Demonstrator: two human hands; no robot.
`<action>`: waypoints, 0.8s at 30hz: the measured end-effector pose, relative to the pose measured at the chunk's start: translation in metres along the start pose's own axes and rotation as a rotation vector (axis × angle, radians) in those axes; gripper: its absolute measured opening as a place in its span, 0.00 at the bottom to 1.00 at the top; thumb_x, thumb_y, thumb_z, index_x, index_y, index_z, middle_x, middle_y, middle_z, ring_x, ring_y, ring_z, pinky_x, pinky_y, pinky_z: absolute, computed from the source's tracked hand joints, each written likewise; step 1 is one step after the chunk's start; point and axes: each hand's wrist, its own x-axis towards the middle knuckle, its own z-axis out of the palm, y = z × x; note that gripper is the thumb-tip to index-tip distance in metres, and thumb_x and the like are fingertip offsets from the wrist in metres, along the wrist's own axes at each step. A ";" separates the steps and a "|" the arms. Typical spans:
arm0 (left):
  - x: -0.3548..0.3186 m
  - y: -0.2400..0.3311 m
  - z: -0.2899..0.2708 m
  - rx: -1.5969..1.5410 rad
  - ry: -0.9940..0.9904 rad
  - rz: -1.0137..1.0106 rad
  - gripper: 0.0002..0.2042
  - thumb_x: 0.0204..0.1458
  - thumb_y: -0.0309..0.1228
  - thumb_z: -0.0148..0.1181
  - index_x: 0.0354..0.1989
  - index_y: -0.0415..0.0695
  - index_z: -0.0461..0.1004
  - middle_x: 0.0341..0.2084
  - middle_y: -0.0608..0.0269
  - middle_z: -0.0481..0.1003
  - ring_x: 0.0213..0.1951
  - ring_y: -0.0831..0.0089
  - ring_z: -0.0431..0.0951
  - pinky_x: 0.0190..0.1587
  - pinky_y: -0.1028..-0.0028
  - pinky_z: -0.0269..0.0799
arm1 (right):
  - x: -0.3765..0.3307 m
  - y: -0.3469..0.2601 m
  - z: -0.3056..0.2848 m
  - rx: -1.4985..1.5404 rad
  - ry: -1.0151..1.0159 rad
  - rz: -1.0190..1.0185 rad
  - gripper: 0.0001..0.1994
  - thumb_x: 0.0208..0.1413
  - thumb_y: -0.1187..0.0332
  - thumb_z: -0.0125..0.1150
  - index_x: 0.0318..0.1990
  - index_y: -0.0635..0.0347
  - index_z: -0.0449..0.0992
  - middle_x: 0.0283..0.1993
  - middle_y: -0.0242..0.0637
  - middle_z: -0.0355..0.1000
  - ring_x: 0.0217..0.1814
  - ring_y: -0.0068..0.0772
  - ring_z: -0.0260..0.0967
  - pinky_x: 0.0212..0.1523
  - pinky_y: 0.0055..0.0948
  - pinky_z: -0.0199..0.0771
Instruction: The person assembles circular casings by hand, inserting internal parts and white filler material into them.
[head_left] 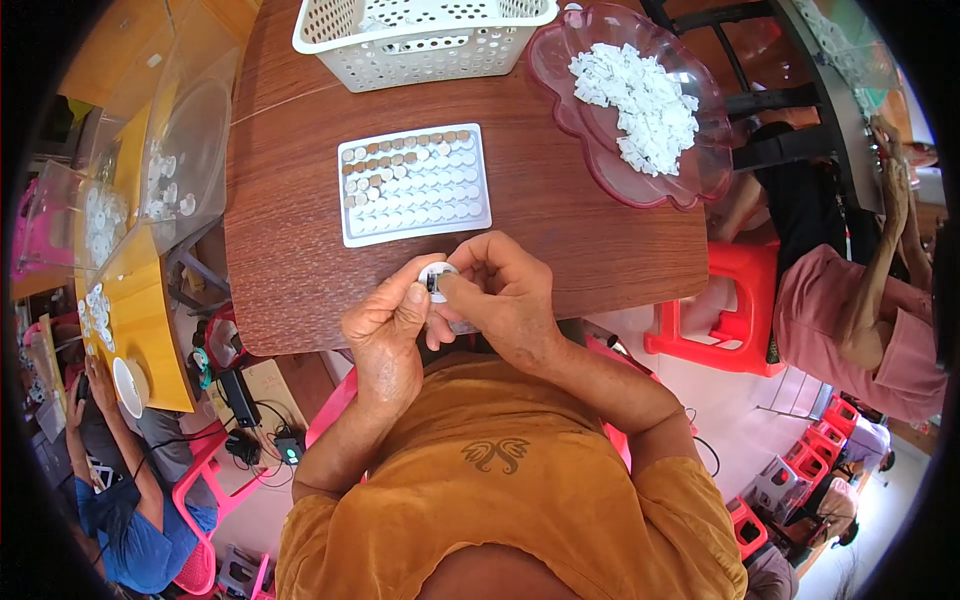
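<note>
A: How is the work laid out on the table (pixel 280 200)?

B: At its far edge a perforated white basket (pixel 430 70) is placed, with its contents barely shown. Beside it, on the right, a pink translucent dish (pixel 600 160) is set, and in it a large heap of small white parts (pixel 640 105) is held. From that heap, much is judged to be left.

A: And the tray?

B: The white tray (pixel 400 237) is set nearer, just beyond the hands. Its far rows are largely occupied by small round pieces (pixel 385 160), brown and silvery; farther down, only a few are seen at the left. In the nearest rows and toward the right, no such pieces can be made out. It is judged to be partway through, but whether it is being filled or emptied cannot be told.

A: How are the hands occupied?

B: Both are closed on one item. By the left hand (pixel 388 320), a white round housing (pixel 432 268) is pinched at its edge; by the right hand (pixel 510 300), it is gripped from the other side, above the table's near edge.

A: Is that one finished?

B: Apparently not: a dark insert (pixel 433 284) is exposed in its middle, partly covered by fingers.
</note>
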 end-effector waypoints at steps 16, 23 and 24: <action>0.004 0.001 -0.005 0.103 0.040 -0.008 0.14 0.51 0.18 0.46 0.46 0.34 0.73 0.20 0.57 0.76 0.18 0.81 0.71 0.19 0.85 0.64 | -0.003 -0.004 -0.004 0.212 -0.054 0.084 0.04 0.52 0.78 0.57 0.35 0.68 0.69 0.28 0.32 0.70 0.28 0.16 0.66 0.28 0.18 0.68; 0.004 -0.006 0.000 0.048 0.123 0.015 0.12 0.50 0.17 0.49 0.42 0.32 0.75 0.22 0.59 0.76 0.16 0.82 0.70 0.17 0.86 0.61 | -0.006 -0.003 -0.004 0.226 -0.062 0.073 0.03 0.53 0.78 0.55 0.34 0.67 0.69 0.27 0.31 0.69 0.28 0.16 0.66 0.29 0.17 0.68; 0.004 -0.008 0.000 0.034 0.141 0.032 0.11 0.50 0.17 0.50 0.41 0.32 0.75 0.22 0.59 0.76 0.16 0.82 0.70 0.17 0.86 0.61 | -0.006 -0.003 -0.003 0.227 -0.061 0.073 0.03 0.53 0.78 0.55 0.34 0.67 0.69 0.27 0.31 0.69 0.28 0.16 0.66 0.29 0.17 0.68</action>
